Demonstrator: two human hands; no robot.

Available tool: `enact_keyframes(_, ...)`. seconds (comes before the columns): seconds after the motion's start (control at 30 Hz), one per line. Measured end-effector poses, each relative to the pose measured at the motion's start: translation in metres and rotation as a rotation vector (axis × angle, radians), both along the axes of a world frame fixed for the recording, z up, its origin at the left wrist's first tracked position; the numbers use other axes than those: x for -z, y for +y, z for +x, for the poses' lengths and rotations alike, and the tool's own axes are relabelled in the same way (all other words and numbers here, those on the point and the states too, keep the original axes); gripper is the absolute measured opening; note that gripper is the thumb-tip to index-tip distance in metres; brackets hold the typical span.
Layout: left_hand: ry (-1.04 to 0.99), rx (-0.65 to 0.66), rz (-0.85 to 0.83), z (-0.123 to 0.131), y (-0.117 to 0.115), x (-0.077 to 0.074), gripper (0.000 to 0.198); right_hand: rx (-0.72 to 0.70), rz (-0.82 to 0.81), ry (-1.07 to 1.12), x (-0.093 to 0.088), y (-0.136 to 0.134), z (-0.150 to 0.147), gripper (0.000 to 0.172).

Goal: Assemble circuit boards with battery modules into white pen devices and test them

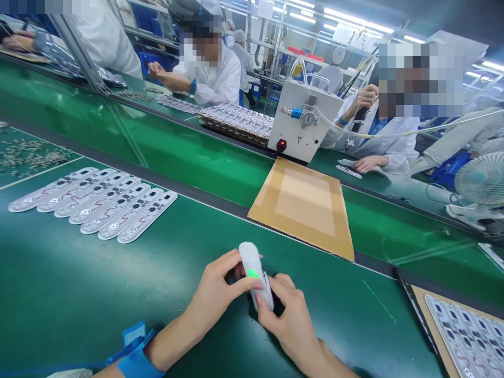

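Between my two hands, just above the green table, is a long white plastic device casing [250,261] with rounded ends and lit green marks on its face. My left hand [220,289] grips it from the left, thumb across the front. On the lower right side, the fingers and thumb of my right hand [289,315] close on the same casing. A narrow gap or loose edge shows along its right side near my right fingertips. My fingers hide parts of its lower half. A blue wrist strap [139,357] circles my left wrist.
A row of open white casing halves [128,212] with red wires lies left, near small metal parts [35,157]. A cardboard sheet [303,205] spans the green belt [189,173]. More casing halves [468,336] lie on cardboard at right. Across the belt stand a white machine [293,123] and co-workers.
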State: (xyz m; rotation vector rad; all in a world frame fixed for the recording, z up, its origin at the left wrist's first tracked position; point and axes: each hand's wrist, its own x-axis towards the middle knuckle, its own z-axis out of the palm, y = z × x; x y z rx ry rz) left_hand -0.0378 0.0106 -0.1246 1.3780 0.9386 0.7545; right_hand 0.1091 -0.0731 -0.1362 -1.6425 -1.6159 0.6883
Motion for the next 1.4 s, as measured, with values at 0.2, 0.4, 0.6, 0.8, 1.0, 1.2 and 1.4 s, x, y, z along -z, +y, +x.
enact_keyframes(0.2,0.038,0.128,0.1,-0.003,0.0,-0.004,0.024,-0.097,-0.293,0.707,0.003,-0.007,-0.012,0.039)
enact_keyframes(0.4,-0.096,0.253,-0.165,-0.002,-0.006,-0.007,0.048,-0.122,-0.289,0.844,0.004,-0.009,-0.014,0.044)
enact_keyframes(0.6,-0.11,0.252,-0.189,-0.003,-0.006,-0.006,0.045,-0.116,-0.292,0.852,0.003,-0.01,-0.014,0.04)
enact_keyframes(0.8,-0.111,0.243,-0.206,-0.002,-0.005,-0.005,0.048,-0.128,-0.293,0.838,0.002,-0.009,-0.013,0.041)
enact_keyframes(1.0,-0.099,0.26,-0.21,-0.003,-0.005,-0.007,0.046,-0.131,-0.274,0.828,0.004,-0.01,-0.013,0.039)
enact_keyframes(1.2,-0.16,0.333,-0.268,-0.005,-0.002,-0.008,0.046,-0.116,-0.302,0.85,-0.003,-0.008,-0.012,0.041)
enact_keyframes(1.4,-0.335,0.501,-0.392,-0.011,-0.001,-0.02,0.039,-0.289,-0.524,1.143,-0.001,-0.008,-0.011,0.047)
